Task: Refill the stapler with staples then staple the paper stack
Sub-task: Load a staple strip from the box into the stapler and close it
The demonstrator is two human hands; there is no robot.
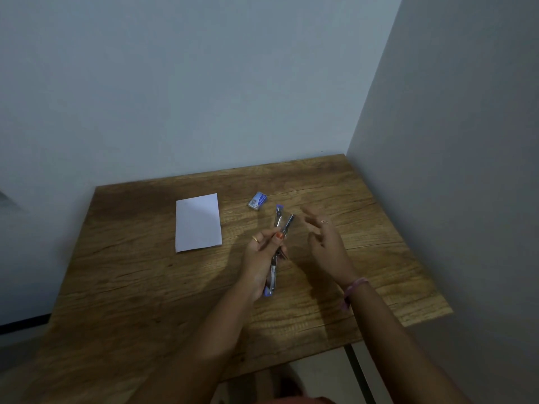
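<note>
- Gripping the stapler (277, 246), the left hand (259, 258) is seen above the middle of the wooden worktop (145, 272), with its fingers (269, 235) clenched around the tool's middle section.
- The stapler is held swung open: two thin metal arms are fanned away from the person, one tipped with blue, while the blue-ended body is pointed back along the left palm.
- An orange-painted thumbnail is pressed against the stapler, and a gold ring (255, 239) is worn on one finger of that hand.
- The right hand (323, 243) is held just to the right of the stapler, apart from it, with its fingers (309, 212) released and spread; nothing is grasped by them, and they are slightly blurred.
- A pink band (354, 290) is worn on the right wrist.
- A small blue staple box (257, 200) is laid flat on the worktop just beyond the stapler's far tips, slightly to their left; whether it is opened cannot be told.
- The white paper stack (197, 222) is laid flat on the worktop well to the left of the stapler, apart from both hands.
- Pale walls are met by the worktop beyond and to the right of the stapler.
</note>
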